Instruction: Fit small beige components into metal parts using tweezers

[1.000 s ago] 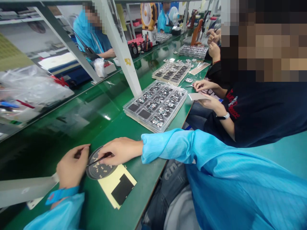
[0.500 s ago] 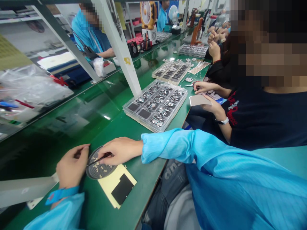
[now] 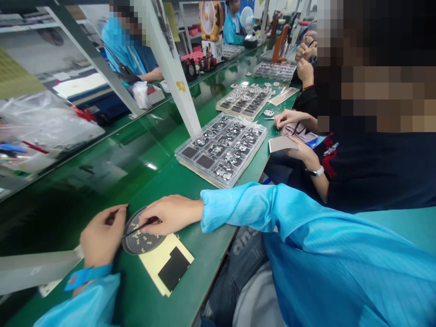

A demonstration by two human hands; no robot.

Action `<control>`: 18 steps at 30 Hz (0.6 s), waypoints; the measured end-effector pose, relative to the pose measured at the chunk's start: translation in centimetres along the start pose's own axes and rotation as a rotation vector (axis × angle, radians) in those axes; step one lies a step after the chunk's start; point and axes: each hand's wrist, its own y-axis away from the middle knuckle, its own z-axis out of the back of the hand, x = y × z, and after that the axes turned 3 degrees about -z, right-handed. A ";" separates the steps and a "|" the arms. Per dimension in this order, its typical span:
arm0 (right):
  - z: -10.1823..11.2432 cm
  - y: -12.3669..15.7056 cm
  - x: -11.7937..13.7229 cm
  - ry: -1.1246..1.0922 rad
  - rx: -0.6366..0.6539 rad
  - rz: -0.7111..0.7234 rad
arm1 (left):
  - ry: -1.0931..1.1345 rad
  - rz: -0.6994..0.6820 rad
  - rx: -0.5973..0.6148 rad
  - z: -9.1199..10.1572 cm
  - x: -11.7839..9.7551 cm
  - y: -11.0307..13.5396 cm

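The right hand (image 3: 173, 214) has a narrow grip on thin tweezers (image 3: 143, 225), with the tip over a round mesh disc (image 3: 138, 244) on the green worktop (image 3: 150, 304). The left hand (image 3: 102, 240) is at the disc edge; I cannot tell its grip. If the tweezers slip, the small pale pieces (image 3: 146, 239) can scatter.

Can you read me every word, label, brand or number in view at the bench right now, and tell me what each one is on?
Red lettering on a co-worker's black T-shirt: too distorted to read.
Large dark lettering on the grey cloth in the person's lap: too blurred and folded to read.
Yellow sticker on the white post: any marks are too small to read.
Nothing else in view can be read.
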 end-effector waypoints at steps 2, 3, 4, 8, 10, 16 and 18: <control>0.0 0.0 0.1 0.005 0.009 -0.008 | -0.001 0.001 0.003 0.1 -0.2 0.0; 0.1 0.0 0.1 0.004 0.013 -0.013 | 0.003 0.001 0.003 0.1 -0.3 0.1; 0.1 0.0 0.1 0.003 0.014 -0.016 | 0.006 0.001 0.002 0.1 -0.4 0.1; 0.2 0.0 0.1 0.002 0.009 -0.018 | 0.018 0.003 -0.004 0.1 -0.3 0.0; 0.2 0.0 0.2 0.004 0.012 -0.016 | 0.018 -0.003 -0.006 0.0 -0.1 0.0; 0.2 0.0 0.1 0.000 0.013 -0.018 | 0.014 -0.003 -0.005 -0.2 0.3 -0.2; 0.1 -0.1 0.1 -0.002 0.005 -0.017 | 0.020 -0.003 -0.003 -0.3 0.3 -0.2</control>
